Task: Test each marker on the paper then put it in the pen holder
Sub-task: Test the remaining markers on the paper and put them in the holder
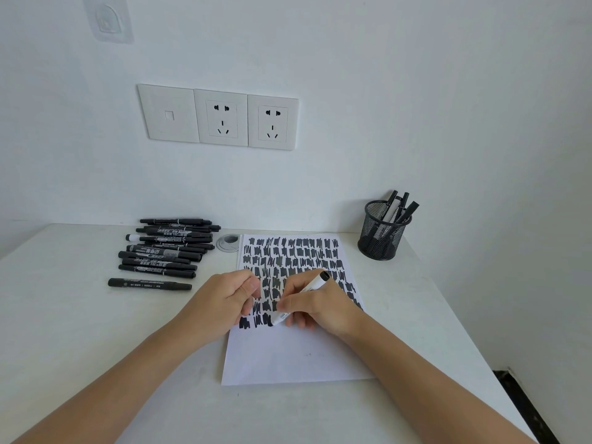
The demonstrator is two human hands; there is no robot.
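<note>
A white sheet of paper [288, 357] lies on the table, its upper part covered with rows of black scribbles. My right hand [315, 304] grips a white-barrelled marker [315, 283] with a black end, its tip down on the paper at the lowest row of scribbles. My left hand [224, 294] rests at the paper's left edge with fingers curled; its contents are hidden. A pile of several black markers [166, 251] lies at the back left. A black mesh pen holder [382, 232] stands at the back right with a few markers in it.
A round grey cable grommet [228, 242] sits in the table between the marker pile and the paper. Wall sockets [221, 118] are above the table. The table's right edge [480, 347] runs close beside the paper and holder.
</note>
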